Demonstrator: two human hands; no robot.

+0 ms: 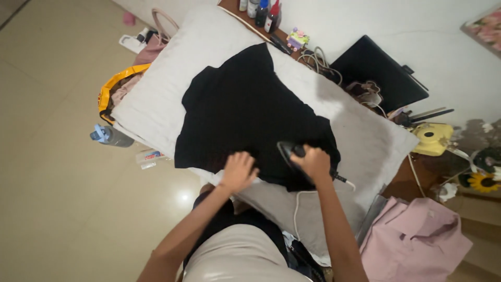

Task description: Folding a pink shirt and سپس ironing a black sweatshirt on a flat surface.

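Note:
A black garment (245, 112) lies spread flat on a white padded cloth (177, 78) that covers a table. My right hand (314, 162) grips the handle of a dark clothes iron (290, 152), which rests on the garment's near right corner. Its white cord (298, 206) trails off the near edge. My left hand (238, 171) lies flat with spread fingers on the garment's near hem, just left of the iron.
Bottles (263, 10), a small toy (297, 38), cables (318, 61) and a black flat case (378, 73) line the table's far side. A yellow camera (433, 138) and a sunflower (482, 181) sit right. Pink cloth (415, 240) lies near right. A yellow bag (112, 91) and bottle (109, 136) stand on the floor left.

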